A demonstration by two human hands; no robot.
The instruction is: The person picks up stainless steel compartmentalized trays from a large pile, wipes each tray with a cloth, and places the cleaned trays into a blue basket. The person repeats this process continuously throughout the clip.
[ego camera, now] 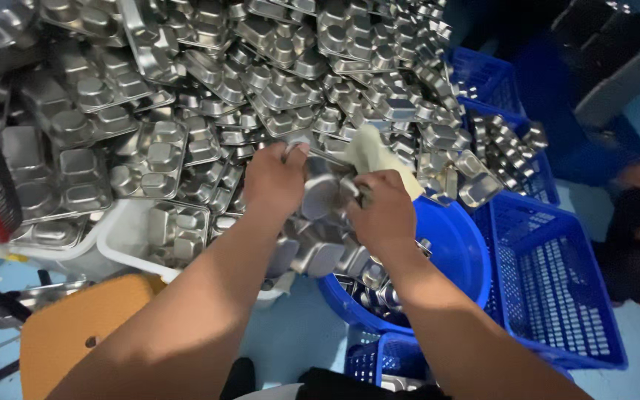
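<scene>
Up close, the left hand [274, 181] grips the top edge of a steel tray [318, 194], fingers closed on it. The right hand [383, 211] is closed on a pale cloth [376, 154] and presses it against the same tray. The tray is held tilted above a blue tub [457, 252] with more metal pieces inside. Behind lies a big heap of trays [209, 81]. Blue crates [557, 296] stand to the right, a wooden stool [75, 326] lower left.

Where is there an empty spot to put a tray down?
The blue crate right of the blue tub looks bare inside, and the wooden seat lower left. The tray pile and the tub are crowded.
</scene>
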